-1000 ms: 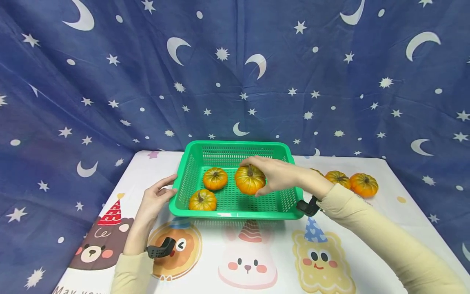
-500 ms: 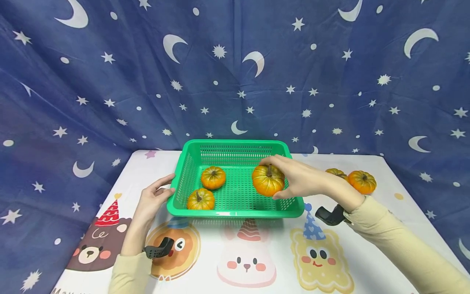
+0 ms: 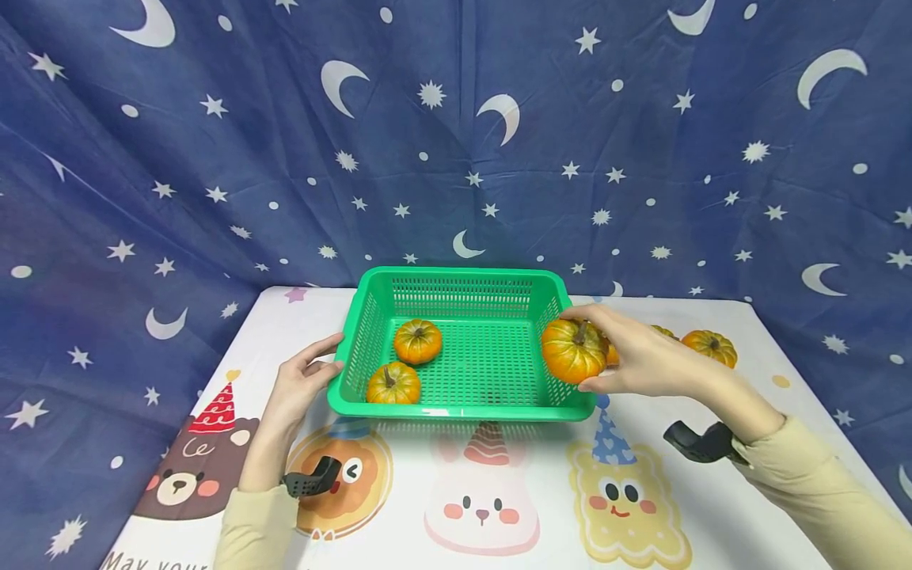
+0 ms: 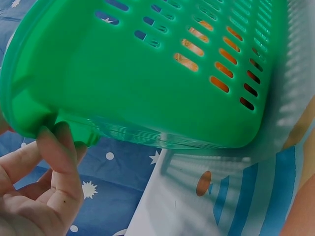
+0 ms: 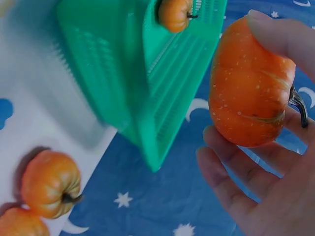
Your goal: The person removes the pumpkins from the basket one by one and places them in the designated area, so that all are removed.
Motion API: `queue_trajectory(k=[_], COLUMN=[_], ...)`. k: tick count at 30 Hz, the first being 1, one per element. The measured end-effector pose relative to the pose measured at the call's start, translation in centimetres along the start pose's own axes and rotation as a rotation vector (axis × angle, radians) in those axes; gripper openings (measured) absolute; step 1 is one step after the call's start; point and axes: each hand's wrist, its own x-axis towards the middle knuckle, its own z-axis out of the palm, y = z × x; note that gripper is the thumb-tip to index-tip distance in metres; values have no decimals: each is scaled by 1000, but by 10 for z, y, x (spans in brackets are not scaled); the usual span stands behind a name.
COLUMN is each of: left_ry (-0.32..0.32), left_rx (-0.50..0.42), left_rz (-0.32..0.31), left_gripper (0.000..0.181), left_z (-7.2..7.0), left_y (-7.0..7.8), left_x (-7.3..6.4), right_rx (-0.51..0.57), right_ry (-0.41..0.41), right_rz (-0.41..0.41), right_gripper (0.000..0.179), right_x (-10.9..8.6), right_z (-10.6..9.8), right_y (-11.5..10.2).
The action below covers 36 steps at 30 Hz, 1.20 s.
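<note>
A green plastic basket (image 3: 463, 271) stands on the table, and two small orange pumpkins, one farther back (image 3: 417, 342) and one nearer (image 3: 393, 384), lie in its left half. The left hand (image 3: 299, 384) pinches the basket's left rim; the left wrist view shows its fingers (image 4: 61, 157) at the rim's edge. The right hand (image 3: 641, 352) holds another pumpkin (image 3: 573, 352) by its sides, stem up, above the basket's right rim. In the right wrist view the thumb and fingers surround that pumpkin (image 5: 251, 88), clear of the basket wall.
Right of the basket, several more pumpkins (image 3: 708, 347) sit on the white tablecloth (image 3: 755, 412), some partly behind the right hand. A blue star-and-moon curtain (image 3: 456, 119) rises behind the table. Cartoon animals are printed on the cloth in front.
The right hand has carried its pumpkin rightward, from over the middle of the basket to over its right rim. The left hand keeps its place on the left rim.
</note>
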Motion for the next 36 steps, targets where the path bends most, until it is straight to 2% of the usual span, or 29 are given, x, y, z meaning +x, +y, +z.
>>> queue_trajectory(k=[9,24,36], left_ry=[0,-2,5], left_rx=[1,7,41], left_rz=[-2,-7,-16], left_gripper=[48,49,48], left_z=[0,0,1], left_y=[-1,-2,-3], left_x=[1,0,0], right_rx=[-13,-40,86], right_ry=[102,193,201], right_rz=[-2,115,266], right_gripper=[82,84,90], right_x=[-25,-56,-72], right_z=[3,22,53], right_y=[21,52,83])
